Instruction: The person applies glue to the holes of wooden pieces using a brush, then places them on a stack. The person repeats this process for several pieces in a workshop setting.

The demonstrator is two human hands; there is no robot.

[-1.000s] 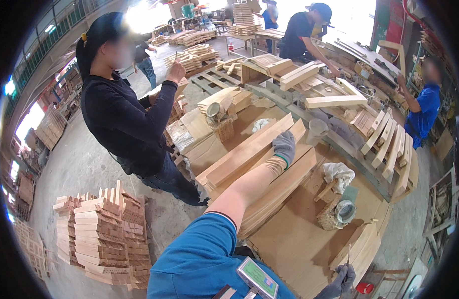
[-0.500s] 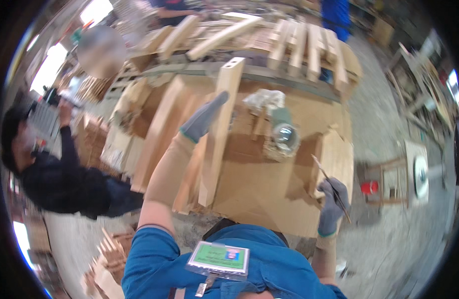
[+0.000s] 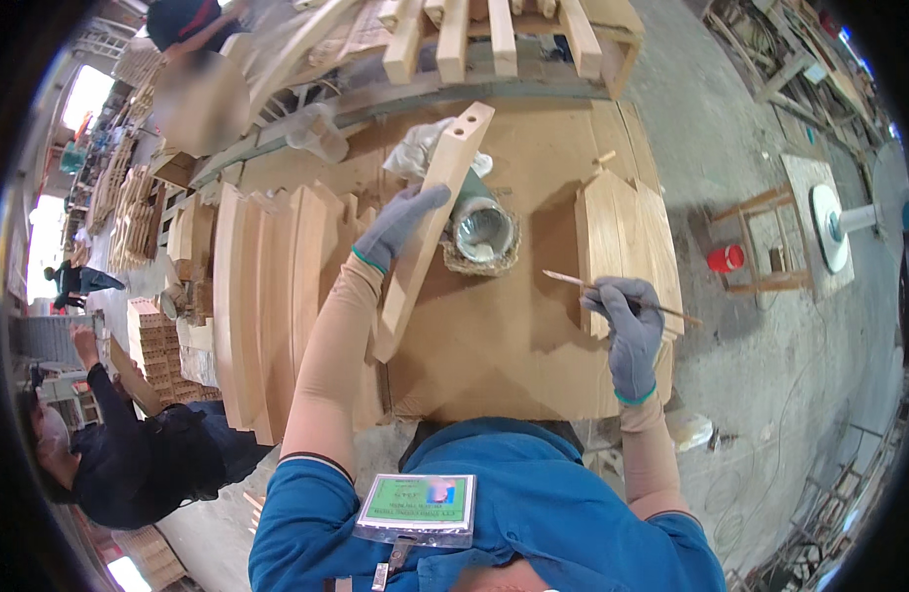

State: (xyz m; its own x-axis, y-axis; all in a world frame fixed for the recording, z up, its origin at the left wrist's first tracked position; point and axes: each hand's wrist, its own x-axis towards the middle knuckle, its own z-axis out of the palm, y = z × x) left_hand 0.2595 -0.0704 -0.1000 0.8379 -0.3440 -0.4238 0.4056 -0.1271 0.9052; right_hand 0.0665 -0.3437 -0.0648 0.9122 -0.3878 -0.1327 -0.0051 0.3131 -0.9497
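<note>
Gripping a pale two-holed wooden bar [image 3: 425,247]: left hand [image 3: 399,227]; pinching a thin stick [image 3: 567,278]: right hand [image 3: 631,337]

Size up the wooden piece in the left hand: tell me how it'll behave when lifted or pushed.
The wooden piece looks thick and solid, so it should stay stiff when lifted. Its flat faces suggest it would slide rather than roll on the cardboard. Being long and narrow, it would probably tip easily if stood on end.

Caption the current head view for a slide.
Gloved left hand holds a wooden bar, gloved right hand a slim stick, at a cardboard-covered worktop.
</note>
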